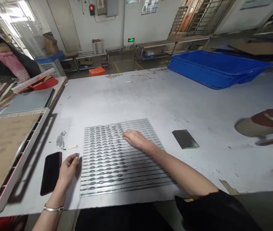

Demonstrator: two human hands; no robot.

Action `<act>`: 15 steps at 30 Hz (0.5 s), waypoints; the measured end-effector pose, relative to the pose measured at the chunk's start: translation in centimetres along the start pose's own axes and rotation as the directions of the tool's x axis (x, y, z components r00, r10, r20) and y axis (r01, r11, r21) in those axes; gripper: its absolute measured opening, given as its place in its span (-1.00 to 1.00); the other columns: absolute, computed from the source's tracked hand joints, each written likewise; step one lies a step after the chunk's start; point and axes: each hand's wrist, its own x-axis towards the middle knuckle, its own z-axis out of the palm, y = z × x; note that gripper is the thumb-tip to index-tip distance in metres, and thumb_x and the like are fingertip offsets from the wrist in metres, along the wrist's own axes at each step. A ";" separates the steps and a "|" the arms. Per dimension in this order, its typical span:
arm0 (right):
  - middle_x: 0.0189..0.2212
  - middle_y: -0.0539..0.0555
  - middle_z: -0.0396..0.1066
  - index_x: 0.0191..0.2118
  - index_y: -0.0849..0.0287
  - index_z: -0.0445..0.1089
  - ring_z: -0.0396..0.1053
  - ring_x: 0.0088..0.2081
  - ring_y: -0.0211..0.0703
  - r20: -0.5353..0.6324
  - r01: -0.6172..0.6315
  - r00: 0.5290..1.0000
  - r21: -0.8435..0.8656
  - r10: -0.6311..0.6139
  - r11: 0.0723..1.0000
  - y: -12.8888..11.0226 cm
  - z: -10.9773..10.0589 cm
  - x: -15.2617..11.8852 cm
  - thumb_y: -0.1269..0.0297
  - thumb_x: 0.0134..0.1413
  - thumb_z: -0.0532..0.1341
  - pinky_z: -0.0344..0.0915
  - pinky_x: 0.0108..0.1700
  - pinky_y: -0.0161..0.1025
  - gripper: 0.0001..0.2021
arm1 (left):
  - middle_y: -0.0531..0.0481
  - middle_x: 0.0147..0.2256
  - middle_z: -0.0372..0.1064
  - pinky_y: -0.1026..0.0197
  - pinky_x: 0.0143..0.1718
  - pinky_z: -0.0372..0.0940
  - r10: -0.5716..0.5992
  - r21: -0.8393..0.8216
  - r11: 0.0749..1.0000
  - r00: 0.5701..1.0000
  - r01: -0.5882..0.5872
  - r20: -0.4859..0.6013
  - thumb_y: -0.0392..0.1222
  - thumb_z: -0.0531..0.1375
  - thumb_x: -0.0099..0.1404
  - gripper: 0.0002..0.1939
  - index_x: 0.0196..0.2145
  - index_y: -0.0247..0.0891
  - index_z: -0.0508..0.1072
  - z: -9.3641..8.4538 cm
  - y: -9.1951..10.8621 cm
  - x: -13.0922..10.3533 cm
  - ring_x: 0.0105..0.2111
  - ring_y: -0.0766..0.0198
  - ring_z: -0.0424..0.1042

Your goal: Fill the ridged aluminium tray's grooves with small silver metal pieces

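A flat silvery sheet (141,170) lies on the table before me, lined with dark strips. Rows of dark oval shapes cover its left and middle part. My right hand (135,139) rests over the sheet's upper middle, fingers closed and pointing left; whatever they pinch is hidden. Beside the sheet's left edge, my left hand (68,168) has thumb and fingertips together, and I cannot make out anything between them. A dark phone (51,173) lies just left of that hand. Above it are a small pale-handled blade (71,147) and a heap of grey scraps (60,140).
A dark rectangular block (185,139) lies right of the sheet. Farther right stands a brownish-red object with a handle (271,123), blurred. A blue bin (206,72) sits at the back right. Trays with a brown board (8,150) border the left; a person's pink sleeve (12,64) shows beyond.
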 end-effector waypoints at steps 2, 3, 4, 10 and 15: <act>-0.13 0.15 0.52 -0.06 0.17 0.48 0.44 -0.14 -0.09 -0.102 -0.093 0.990 0.029 0.096 0.995 1.0 -0.9 -1.5 0.29 0.42 0.03 0.29 -0.11 -0.26 -0.73 | -0.08 -0.37 0.55 0.32 -0.42 0.33 -0.071 0.029 0.997 0.993 0.068 0.097 -0.17 0.50 -0.12 -0.65 -0.34 -0.31 0.59 0.4 1.1 -0.1 -0.43 0.29 0.47; -0.10 0.19 0.51 -0.03 0.21 0.46 0.44 -0.11 -0.05 -0.154 -0.161 0.974 0.032 0.164 0.986 1.7 -1.5 -2.4 0.29 0.44 -0.02 0.29 -0.08 -0.23 -0.69 | -0.07 -0.42 0.53 0.31 -0.46 0.31 -0.115 0.041 0.993 0.982 0.110 0.150 -0.16 0.49 -0.10 -0.68 -0.37 -0.32 0.57 0.6 1.7 -0.1 -0.47 0.29 0.45; -0.09 0.25 0.50 -0.02 0.26 0.45 0.44 -0.09 -0.01 -0.190 -0.251 0.950 0.018 0.249 0.968 2.7 -2.1 -3.5 0.29 0.44 -0.06 0.29 -0.07 -0.19 -0.66 | -0.06 -0.47 0.51 0.31 -0.49 0.30 -0.164 0.057 0.986 0.967 0.156 0.194 -0.16 0.48 -0.08 -0.70 -0.41 -0.33 0.55 0.9 2.4 0.0 -0.52 0.29 0.43; 0.01 0.48 0.42 0.09 0.40 0.38 0.44 0.05 0.23 -0.117 -0.687 0.727 -0.158 0.677 0.710 7.6 -3.1 -8.7 0.18 0.42 -0.01 0.32 -0.06 -0.07 -0.59 | -0.05 -0.61 0.39 0.25 -0.57 0.30 -0.338 0.224 0.926 0.931 0.304 0.137 -0.29 0.37 0.01 -0.83 -0.55 -0.33 0.43 2.4 5.0 1.3 -0.62 0.26 0.37; -0.03 0.44 0.50 0.09 0.40 0.37 0.46 0.05 0.22 -0.046 -0.695 0.719 -0.034 0.694 0.718 7.6 -1.8 -8.8 0.15 0.43 -0.08 0.33 -0.02 -0.04 -0.54 | 0.02 -0.73 0.25 0.24 -0.70 0.17 -0.312 0.291 0.912 0.949 0.288 0.039 -0.36 0.30 0.03 -0.79 -0.61 -0.26 0.33 3.5 4.9 2.2 -0.73 0.27 0.22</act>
